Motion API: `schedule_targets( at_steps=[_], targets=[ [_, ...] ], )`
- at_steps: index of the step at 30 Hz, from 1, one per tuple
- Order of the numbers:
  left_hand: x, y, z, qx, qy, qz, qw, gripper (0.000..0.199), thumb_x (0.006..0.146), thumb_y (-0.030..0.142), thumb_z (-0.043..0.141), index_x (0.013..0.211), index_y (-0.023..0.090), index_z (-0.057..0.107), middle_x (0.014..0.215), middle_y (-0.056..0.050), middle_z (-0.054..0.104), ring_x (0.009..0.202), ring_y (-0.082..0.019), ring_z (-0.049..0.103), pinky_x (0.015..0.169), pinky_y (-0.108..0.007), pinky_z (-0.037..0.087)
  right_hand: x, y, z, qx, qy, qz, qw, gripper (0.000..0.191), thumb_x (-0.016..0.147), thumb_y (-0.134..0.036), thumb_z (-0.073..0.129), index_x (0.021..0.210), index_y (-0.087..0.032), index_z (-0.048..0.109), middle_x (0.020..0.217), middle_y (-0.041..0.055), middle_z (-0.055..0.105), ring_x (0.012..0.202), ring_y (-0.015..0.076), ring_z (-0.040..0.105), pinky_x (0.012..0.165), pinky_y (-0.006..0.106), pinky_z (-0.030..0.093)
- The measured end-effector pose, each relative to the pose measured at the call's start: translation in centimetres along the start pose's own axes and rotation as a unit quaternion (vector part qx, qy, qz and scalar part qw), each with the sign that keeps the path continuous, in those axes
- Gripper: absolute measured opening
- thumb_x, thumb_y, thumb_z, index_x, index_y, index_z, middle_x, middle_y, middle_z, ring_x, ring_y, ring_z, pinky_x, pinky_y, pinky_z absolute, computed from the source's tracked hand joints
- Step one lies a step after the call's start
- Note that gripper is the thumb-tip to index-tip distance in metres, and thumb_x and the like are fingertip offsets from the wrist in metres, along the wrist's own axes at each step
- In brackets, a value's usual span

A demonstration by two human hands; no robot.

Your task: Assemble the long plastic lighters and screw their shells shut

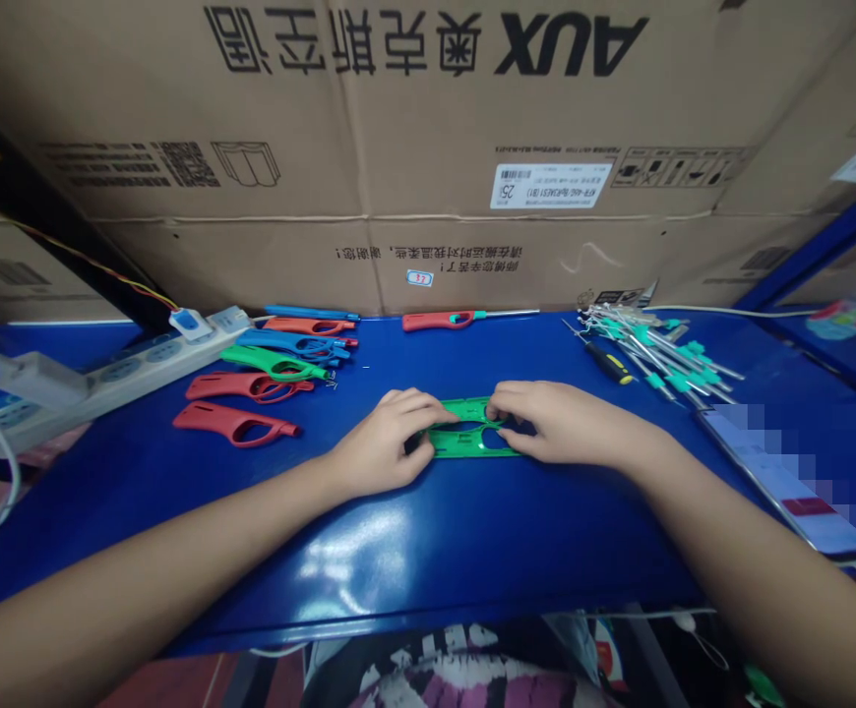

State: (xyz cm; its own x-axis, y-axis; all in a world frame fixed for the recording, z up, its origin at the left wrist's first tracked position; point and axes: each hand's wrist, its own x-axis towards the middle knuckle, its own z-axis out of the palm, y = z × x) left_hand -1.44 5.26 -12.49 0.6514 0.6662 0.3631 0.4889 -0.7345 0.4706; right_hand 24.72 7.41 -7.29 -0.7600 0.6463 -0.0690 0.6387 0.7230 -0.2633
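Two green lighter casing halves (464, 442) lie side by side on the blue table in front of me, their hollow insides facing up. My left hand (391, 442) is closed on their left ends, thumb at the near half and fingers at the far one. On the right, my right hand (546, 421) grips the other ends with curled fingers, the thumb by the trigger opening. The fingers hide both ends of the halves. Farther back lies an assembled red lighter (439, 321) with a metal tube.
At left are red lighter casings (232, 423), a green casing (273, 362), blue casings (287, 342) and a white power strip (140, 369). Lighter tubes with teal parts (664, 349), a screwdriver (609, 362) and a phone-like screen (774, 472) lie right. A cardboard box (428, 118) stands behind.
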Motion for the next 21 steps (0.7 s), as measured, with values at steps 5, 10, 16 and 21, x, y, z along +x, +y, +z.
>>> schedule_targets(
  at_steps=[5,10,16,21],
  targets=[
    [0.1,0.1,-0.1,0.011,0.001,0.000,1.000,0.041,0.084,0.010,0.051,0.120,0.021,0.065,0.113,-0.006,0.070,0.105,-0.023,0.062,0.091,-0.041,0.044,0.0,0.6,0.0,0.023,0.016,-0.016,0.999,0.016,0.094,-0.031,0.059,0.105,-0.021,0.065,0.100,0.0037,0.064,0.083,0.0172,0.061,0.069,0.028,0.044],
    [-0.1,0.5,-0.3,0.030,0.006,0.029,0.999,0.031,0.094,0.025,0.055,0.124,0.019,0.064,0.121,-0.009,0.069,0.114,-0.023,0.062,0.102,-0.043,0.044,-0.8,4.5,-1.4,-0.045,0.164,0.112,0.979,0.022,0.096,-0.036,0.052,0.103,-0.021,0.067,0.107,0.0080,0.068,0.095,0.0232,0.063,0.083,0.034,0.048],
    [-0.3,0.6,-0.1,0.072,-0.025,0.059,0.995,0.036,0.095,0.038,0.061,0.126,0.021,0.065,0.130,-0.008,0.068,0.121,-0.024,0.063,0.106,-0.043,0.047,-3.0,11.3,-2.6,-0.169,0.152,0.509,0.830,0.045,0.086,-0.031,0.061,0.124,-0.008,0.059,0.125,0.0261,0.059,0.118,0.0405,0.057,0.092,0.046,0.048],
    [-0.2,0.4,-0.1,0.099,-0.009,0.059,0.993,0.032,0.097,0.037,0.059,0.122,0.019,0.067,0.123,-0.008,0.071,0.113,-0.024,0.066,0.097,-0.041,0.053,-3.9,13.5,-2.8,-0.107,0.072,0.606,0.785,0.053,0.077,-0.025,0.069,0.125,-0.009,0.056,0.125,0.0267,0.060,0.114,0.0383,0.060,0.085,0.043,0.052]
  ],
)
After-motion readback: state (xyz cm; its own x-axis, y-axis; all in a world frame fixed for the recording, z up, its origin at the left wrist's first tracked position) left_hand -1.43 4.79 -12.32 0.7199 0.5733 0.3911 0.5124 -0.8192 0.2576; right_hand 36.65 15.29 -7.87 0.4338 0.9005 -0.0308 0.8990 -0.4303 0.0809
